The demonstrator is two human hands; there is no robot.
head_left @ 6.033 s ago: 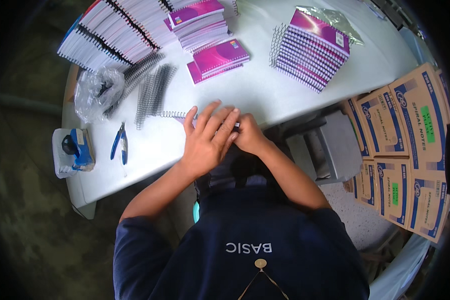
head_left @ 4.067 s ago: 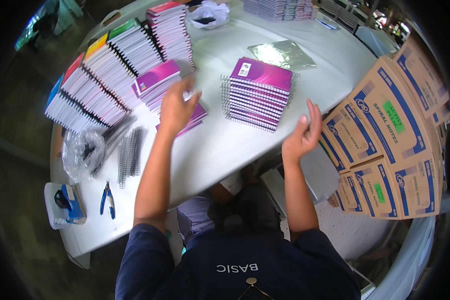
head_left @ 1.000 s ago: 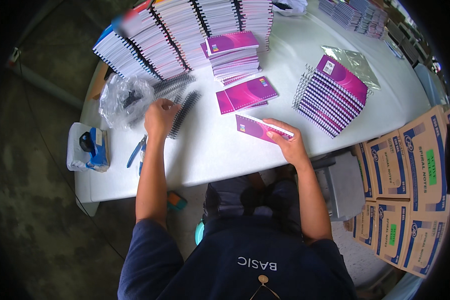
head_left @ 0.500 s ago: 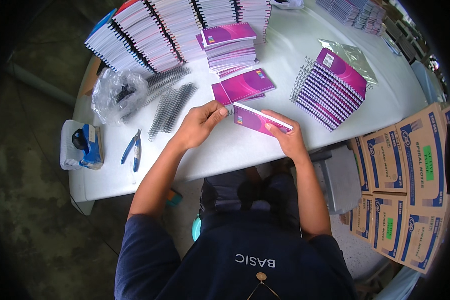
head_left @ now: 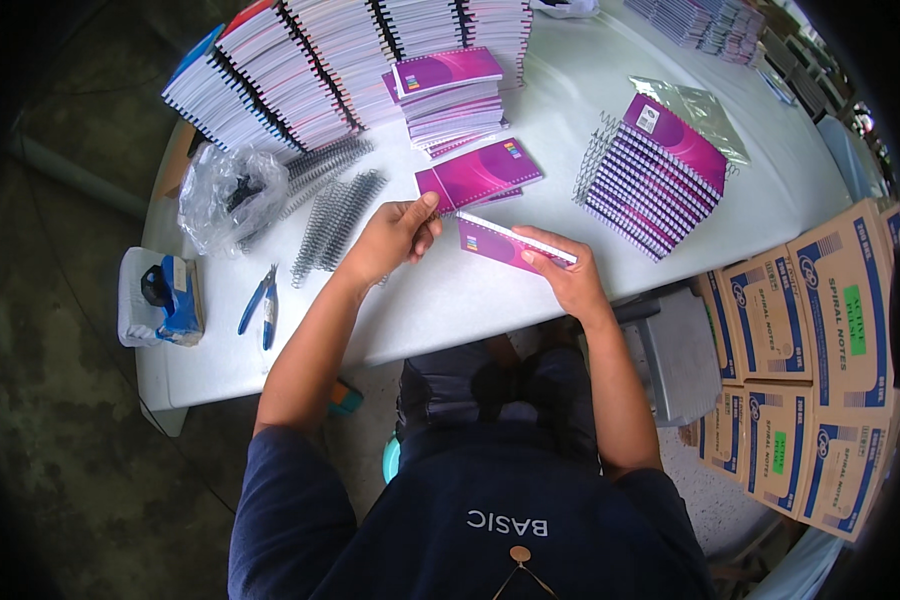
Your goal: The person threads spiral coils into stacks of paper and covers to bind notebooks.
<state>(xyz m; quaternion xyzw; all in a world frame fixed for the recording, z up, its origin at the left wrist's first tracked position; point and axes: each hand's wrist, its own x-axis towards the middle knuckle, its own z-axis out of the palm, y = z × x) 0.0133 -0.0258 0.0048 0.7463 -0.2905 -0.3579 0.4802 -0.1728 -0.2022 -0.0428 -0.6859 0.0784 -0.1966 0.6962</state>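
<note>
My right hand (head_left: 567, 275) grips a small purple notepad (head_left: 495, 248) by its right end, thumb on the cover. A row of punched holes runs along the pad's upper edge. At the pad's left end, my left hand (head_left: 398, 238) is closed with thumb and fingers pinched on a thin wire coil, mostly hidden by the fingers. Just beyond the hands lie loose purple notepads (head_left: 480, 178). A taller stack of purple pads (head_left: 452, 100) stands behind them. Left of my left hand rests a pile of grey wire coils (head_left: 328, 225).
Blue-handled pliers (head_left: 260, 305) lie at the left, near a blue-and-white box-like item (head_left: 175, 300). A clear plastic bag (head_left: 232, 200) sits beside more coils. Thick bound books (head_left: 300, 75) line the back. Coil-bound purple notebooks (head_left: 650, 185) stand at right; cartons (head_left: 770, 320) are stacked beside the table.
My left hand has turned slightly, its lower fingers now showing more, and the pad's left end sits a little lower. The whole view has shifted slightly.
</note>
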